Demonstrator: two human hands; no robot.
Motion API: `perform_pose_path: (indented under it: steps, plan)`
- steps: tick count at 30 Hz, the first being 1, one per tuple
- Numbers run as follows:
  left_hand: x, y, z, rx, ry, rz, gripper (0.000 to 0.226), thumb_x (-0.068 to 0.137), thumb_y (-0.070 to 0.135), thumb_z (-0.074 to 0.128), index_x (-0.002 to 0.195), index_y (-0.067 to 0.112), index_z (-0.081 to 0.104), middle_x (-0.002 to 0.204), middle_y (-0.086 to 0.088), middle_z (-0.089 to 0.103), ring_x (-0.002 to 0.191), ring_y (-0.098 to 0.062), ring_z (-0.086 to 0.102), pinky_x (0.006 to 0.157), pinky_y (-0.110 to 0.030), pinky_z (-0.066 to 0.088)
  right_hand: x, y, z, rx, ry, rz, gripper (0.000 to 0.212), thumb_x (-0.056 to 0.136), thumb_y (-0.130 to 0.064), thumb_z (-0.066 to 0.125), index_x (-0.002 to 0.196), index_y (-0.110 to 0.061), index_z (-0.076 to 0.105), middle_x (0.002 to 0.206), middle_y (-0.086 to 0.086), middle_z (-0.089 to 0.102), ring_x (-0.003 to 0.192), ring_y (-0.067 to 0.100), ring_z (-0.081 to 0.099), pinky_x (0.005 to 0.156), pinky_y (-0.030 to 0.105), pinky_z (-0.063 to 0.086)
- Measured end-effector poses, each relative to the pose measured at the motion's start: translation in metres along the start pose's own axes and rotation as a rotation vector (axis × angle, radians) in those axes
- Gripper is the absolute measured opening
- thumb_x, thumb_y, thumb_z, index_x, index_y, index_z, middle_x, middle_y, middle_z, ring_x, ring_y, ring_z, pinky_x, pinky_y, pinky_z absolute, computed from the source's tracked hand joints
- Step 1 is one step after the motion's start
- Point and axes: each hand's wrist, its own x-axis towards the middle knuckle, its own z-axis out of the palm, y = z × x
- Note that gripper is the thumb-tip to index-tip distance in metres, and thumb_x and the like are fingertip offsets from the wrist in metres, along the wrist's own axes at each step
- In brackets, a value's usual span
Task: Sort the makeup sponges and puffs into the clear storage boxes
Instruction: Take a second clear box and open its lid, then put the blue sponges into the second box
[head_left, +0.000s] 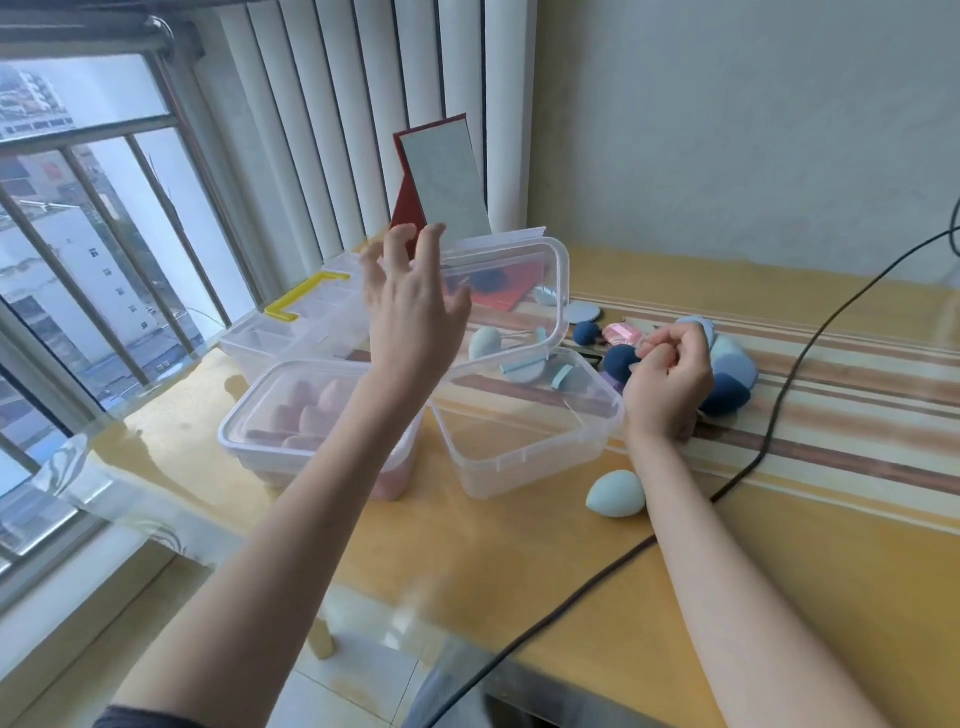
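My left hand (410, 306) is raised above the boxes, fingers spread, holding nothing. My right hand (670, 379) rests with curled fingers on a pile of blue sponges (735, 364), fingertips beside a dark blue sponge (618, 361); whether it pinches anything is unclear. The front left clear box (228, 431) holds pink sponges (306, 410). The front right clear box (519, 460) has light blue wedges (524, 370) at its far end. Behind them stands a third clear box (563, 280). A light blue egg sponge (615, 493) lies on the table near my right forearm.
A compartment organiser with a yellow handle (291, 306) sits at the back left by the window. A red-framed mirror (441, 182) stands behind the boxes. A round light blue puff (582, 313) and a pink item (621, 332) lie behind the pile. A black cable (779, 415) crosses the table.
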Motion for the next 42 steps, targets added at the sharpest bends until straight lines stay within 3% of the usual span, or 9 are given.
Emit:
perform_pose_path:
  steps: [4,7,9,14,22,29,33,36,42]
  plan:
    - [-0.035,0.046,-0.013,-0.17,0.075,0.454,0.038,0.076,0.008,0.054,0.112,0.006,0.065,0.111,-0.014,0.063,0.106,-0.034,0.057,0.092,-0.046,0.046,-0.001,0.0,0.002,0.026,-0.01,0.016,0.026,0.075,0.01,0.034,0.064,-0.008,0.05,0.059,-0.011,0.05,0.056,0.003,0.048,0.056,0.02,0.04]
    - [-0.074,0.078,-0.012,-0.193,-0.484,0.908,0.027,0.08,0.031,0.054,0.091,0.012,0.069,0.078,-0.006,0.064,0.075,-0.026,0.06,0.068,-0.036,0.05,0.0,0.001,0.002,0.026,-0.018,0.041,0.027,0.072,0.011,0.035,0.061,-0.009,0.049,0.057,-0.011,0.051,0.056,0.003,0.049,0.057,0.021,0.04]
    - [-0.088,0.085,-0.002,-0.053,-0.716,0.996,0.033,0.08,0.042,0.063,0.098,0.014,0.066,0.086,-0.003,0.063,0.08,-0.023,0.057,0.08,-0.034,0.043,-0.001,-0.002,0.0,0.029,-0.036,0.078,0.027,0.074,0.011,0.034,0.061,-0.008,0.049,0.058,-0.01,0.051,0.057,0.001,0.049,0.058,0.018,0.04]
    - [-0.092,0.088,0.014,-0.005,-0.655,1.025,0.041,0.076,0.021,0.07,0.113,0.015,0.054,0.101,-0.004,0.06,0.09,-0.024,0.057,0.084,-0.033,0.033,-0.002,-0.004,-0.003,0.036,-0.055,0.117,0.028,0.077,0.011,0.034,0.062,-0.008,0.048,0.059,-0.009,0.052,0.057,0.001,0.049,0.061,0.02,0.043]
    - [-0.059,0.092,-0.004,-0.6,-0.745,0.329,0.023,0.082,0.013,0.059,0.105,0.014,0.061,0.097,-0.004,0.054,0.09,-0.013,0.049,0.073,-0.012,0.039,0.013,-0.006,-0.003,0.137,-0.113,0.148,0.031,0.068,0.006,0.03,0.054,-0.012,0.05,0.053,0.007,0.055,0.051,0.021,0.051,0.05,0.028,0.042]
    - [-0.04,0.072,0.026,-0.554,-0.84,-0.262,0.034,0.096,0.025,0.04,0.093,-0.003,0.06,0.074,-0.007,0.051,0.064,-0.022,0.046,0.053,-0.029,0.038,0.076,0.017,-0.023,-0.094,-0.116,0.313,0.03,0.075,-0.003,0.036,0.069,-0.024,0.057,0.084,0.004,0.065,0.077,0.032,0.068,0.055,0.03,0.046]
    - [-0.048,0.065,0.034,-0.576,-0.838,-0.252,0.029,0.092,0.038,0.054,0.077,0.014,0.056,0.062,0.006,0.051,0.051,-0.007,0.045,0.045,-0.019,0.034,0.083,0.033,-0.038,-0.4,-0.079,0.193,0.032,0.084,0.006,0.048,0.112,-0.004,0.06,0.126,0.018,0.051,0.112,0.031,0.051,0.083,0.02,0.035]
    - [-0.046,0.062,0.034,-0.555,-0.748,-0.223,0.026,0.088,0.039,0.061,0.073,0.019,0.055,0.065,0.007,0.058,0.057,-0.006,0.051,0.05,-0.018,0.039,0.086,0.043,-0.04,-0.768,-0.17,0.146,0.044,0.085,-0.013,0.061,0.128,-0.005,0.052,0.136,0.019,0.039,0.123,0.038,0.04,0.1,0.043,0.037]
    - [-0.049,0.055,0.039,-0.429,-0.68,-0.161,0.031,0.085,0.043,0.062,0.077,0.013,0.06,0.077,-0.003,0.062,0.071,-0.018,0.057,0.065,-0.034,0.049,0.085,0.055,-0.037,-0.958,-0.537,0.176,0.037,0.089,-0.032,0.06,0.123,-0.017,0.055,0.122,0.013,0.059,0.117,0.037,0.047,0.086,0.042,0.043]
